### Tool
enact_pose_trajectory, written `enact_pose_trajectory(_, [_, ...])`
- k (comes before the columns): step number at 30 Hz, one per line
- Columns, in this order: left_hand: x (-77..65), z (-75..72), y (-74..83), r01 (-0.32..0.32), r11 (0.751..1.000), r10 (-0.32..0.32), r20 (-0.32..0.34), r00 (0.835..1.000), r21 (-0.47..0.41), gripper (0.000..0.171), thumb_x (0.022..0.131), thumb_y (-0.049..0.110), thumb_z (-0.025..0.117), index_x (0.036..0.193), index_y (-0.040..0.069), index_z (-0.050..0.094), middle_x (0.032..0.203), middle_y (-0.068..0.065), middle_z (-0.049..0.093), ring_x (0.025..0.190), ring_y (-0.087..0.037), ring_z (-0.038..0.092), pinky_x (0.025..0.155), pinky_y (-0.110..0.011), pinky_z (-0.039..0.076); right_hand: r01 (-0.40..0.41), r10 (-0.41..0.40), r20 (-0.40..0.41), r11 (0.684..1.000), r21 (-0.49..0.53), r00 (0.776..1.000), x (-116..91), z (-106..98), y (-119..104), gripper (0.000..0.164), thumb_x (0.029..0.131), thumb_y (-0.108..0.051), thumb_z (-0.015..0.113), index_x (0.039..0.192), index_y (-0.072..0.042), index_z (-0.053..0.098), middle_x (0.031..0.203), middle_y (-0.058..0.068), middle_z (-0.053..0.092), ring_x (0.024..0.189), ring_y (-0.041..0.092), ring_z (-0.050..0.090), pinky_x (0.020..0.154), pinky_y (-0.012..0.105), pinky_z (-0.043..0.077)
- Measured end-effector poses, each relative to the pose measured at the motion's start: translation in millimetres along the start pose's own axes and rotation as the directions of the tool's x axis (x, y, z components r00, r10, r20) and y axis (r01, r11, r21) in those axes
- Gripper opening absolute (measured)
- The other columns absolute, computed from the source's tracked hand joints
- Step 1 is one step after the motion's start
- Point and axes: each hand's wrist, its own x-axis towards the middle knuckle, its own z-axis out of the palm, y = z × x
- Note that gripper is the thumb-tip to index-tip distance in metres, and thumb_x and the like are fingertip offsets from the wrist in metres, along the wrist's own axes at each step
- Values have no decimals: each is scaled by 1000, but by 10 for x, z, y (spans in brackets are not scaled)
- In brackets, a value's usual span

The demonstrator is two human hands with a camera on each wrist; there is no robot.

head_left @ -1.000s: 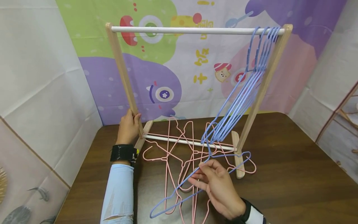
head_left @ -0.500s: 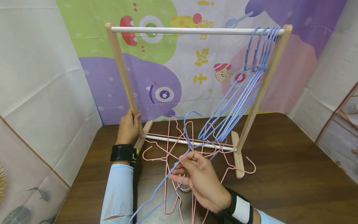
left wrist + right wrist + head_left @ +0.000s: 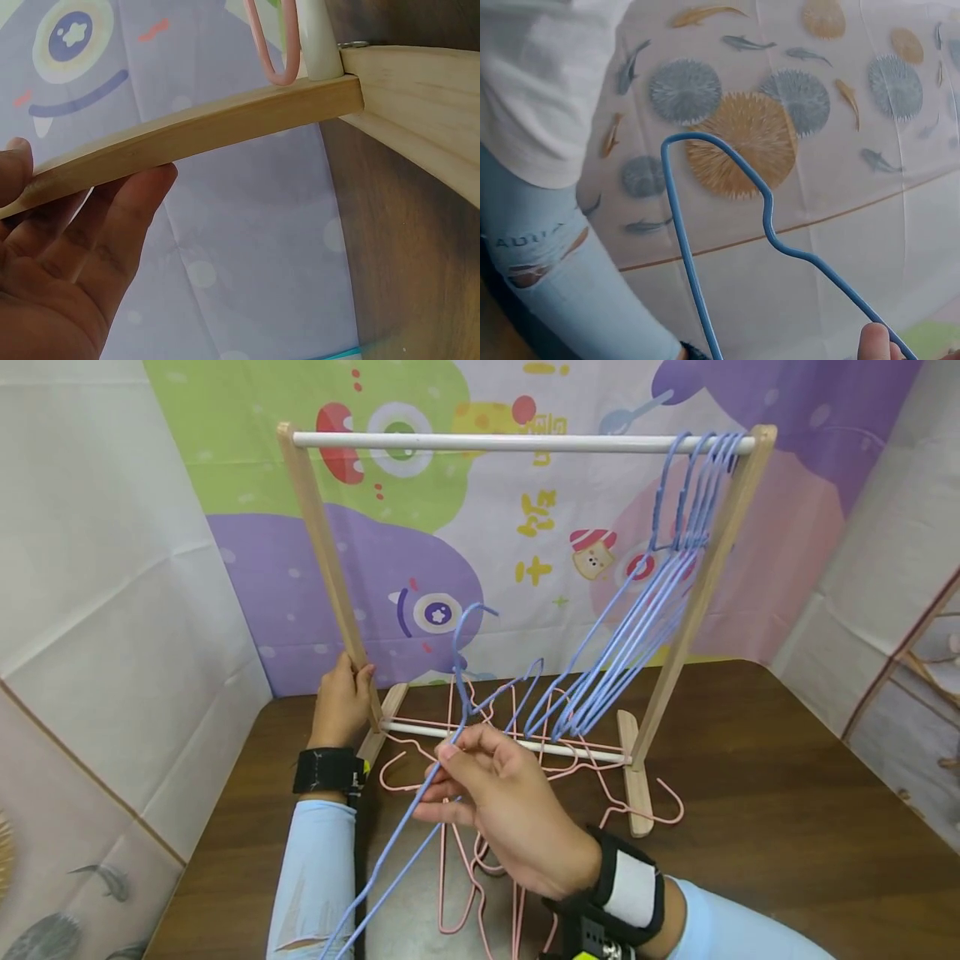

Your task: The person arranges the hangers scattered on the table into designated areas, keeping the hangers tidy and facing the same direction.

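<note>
My left hand (image 3: 339, 706) grips the lower part of the left wooden post (image 3: 322, 535) of a small clothes rack. In the left wrist view, thumb and fingers lie on opposite sides of that post (image 3: 225, 127). With thumb and fingertips my right hand (image 3: 510, 802) pinches one arm of a blue clothes hanger (image 3: 456, 647) near its neck. The hanger is tilted in front of the rack, hook up, one end toward the left forearm. The right wrist view shows this rounded end of the hanger (image 3: 768, 210). Several blue hangers (image 3: 693, 543) hang bunched at the rail's right end.
The white top rail (image 3: 480, 442) runs between the posts. Several pink hangers (image 3: 441, 885) lie overlapping on the brown table (image 3: 787, 777), around the rack's lower white bar (image 3: 562, 748). A printed cloth (image 3: 247, 585) stands behind the rack.
My right hand has moved left and up with the blue hanger, whose hook has risen away from the hanging bunch. My left hand has kept its hold on the post.
</note>
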Motion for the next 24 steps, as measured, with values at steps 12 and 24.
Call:
enact_pose_trajectory(12, [11,-3,13,13,1000,-13,-7,1000,5,24,107,18,56,116,-5,57,96,-27,69,81,-43,70,65,-55,55,82,-81,34,996,-30,996,72,114,-354,6,107,-4,50,108,2,53,95,10,64,83,20,67,84,45,60])
enact_pose_trajectory(24, [5,18,27,16,1000,-16,-7,1000,8,23,107,17,56,117,-4,56,97,-27,68,83,-43,70,66,-56,56,157,-152,76,985,-67,986,106,151,-915,11,108,-3,47,102,-7,55,92,7,64,80,19,67,89,49,58])
